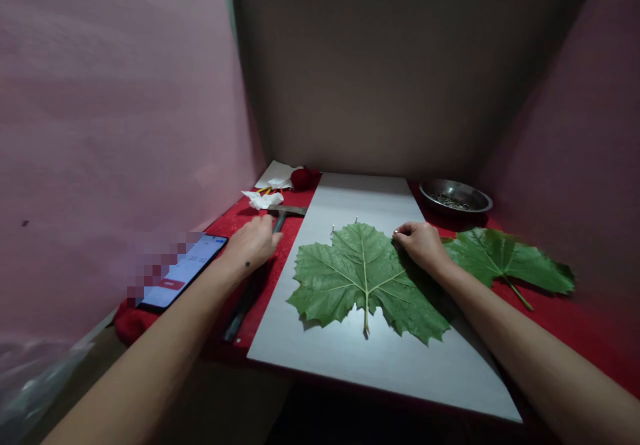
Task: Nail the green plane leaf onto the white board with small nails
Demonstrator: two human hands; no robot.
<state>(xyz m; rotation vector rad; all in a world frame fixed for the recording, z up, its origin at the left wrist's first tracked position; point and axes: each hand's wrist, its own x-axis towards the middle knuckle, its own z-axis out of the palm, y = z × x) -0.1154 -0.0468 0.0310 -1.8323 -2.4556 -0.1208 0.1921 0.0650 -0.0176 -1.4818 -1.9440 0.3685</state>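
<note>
A large green leaf [363, 278] lies flat on a pale grey board [380, 358], underside up, with two small nails standing at its far edge. My right hand [423, 244] rests on the leaf's upper right lobe, fingers curled in a pinch around something small I cannot make out. My left hand [253, 242] lies on the red cloth left of the board, fingers curled over the handle of a hammer [280, 222] whose head points right.
A second green leaf [505, 258] lies on the red cloth [575, 325] to the right. A metal bowl [456, 197] of small dark bits stands behind it. A lit phone [183, 272] lies at left; crumpled white tissue [264, 198] and a red lump sit at the back.
</note>
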